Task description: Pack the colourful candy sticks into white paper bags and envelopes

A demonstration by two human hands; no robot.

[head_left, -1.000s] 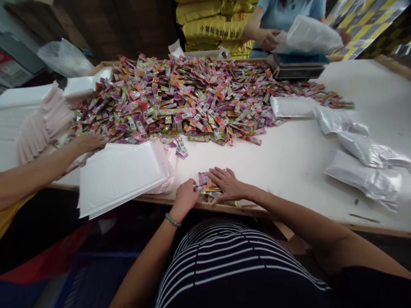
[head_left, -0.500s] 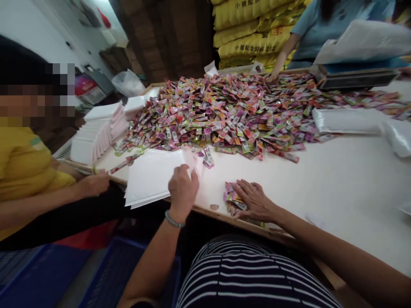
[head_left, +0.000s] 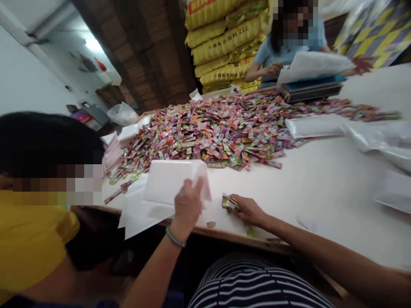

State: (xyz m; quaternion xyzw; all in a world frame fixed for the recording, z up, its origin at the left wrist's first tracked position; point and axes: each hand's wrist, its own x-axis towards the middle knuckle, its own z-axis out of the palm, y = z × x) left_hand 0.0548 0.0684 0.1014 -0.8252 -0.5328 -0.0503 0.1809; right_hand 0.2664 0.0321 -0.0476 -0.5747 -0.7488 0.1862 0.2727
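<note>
My left hand point(head_left: 189, 207) is closed on the pink flap end of a white mailer bag point(head_left: 170, 179), lifting it over other white mailer bags point(head_left: 136, 214) that lie at the table's front edge. Some blur covers its fingertips. To the right, my right hand point(head_left: 248, 209) grips a small bunch of candy sachets point(head_left: 227, 201) just above the white tabletop. Their colourful printed ends stick out past the fingers. Beyond both hands spreads a large heap of the same sachets point(head_left: 205, 132).
A person in yellow point(head_left: 32, 239) sits close on the left. Across the table, a person in blue point(head_left: 272, 51) is behind a dark box point(head_left: 311, 92) with a white bag on top. Clear plastic packs point(head_left: 314, 127) lie to the right. Yellow sacks point(head_left: 224, 47) are stacked behind.
My left hand has raised one mailer bag off the others. My right hand, earlier flat on the sachets, now grips them off the table. The person in yellow has leaned forward.
</note>
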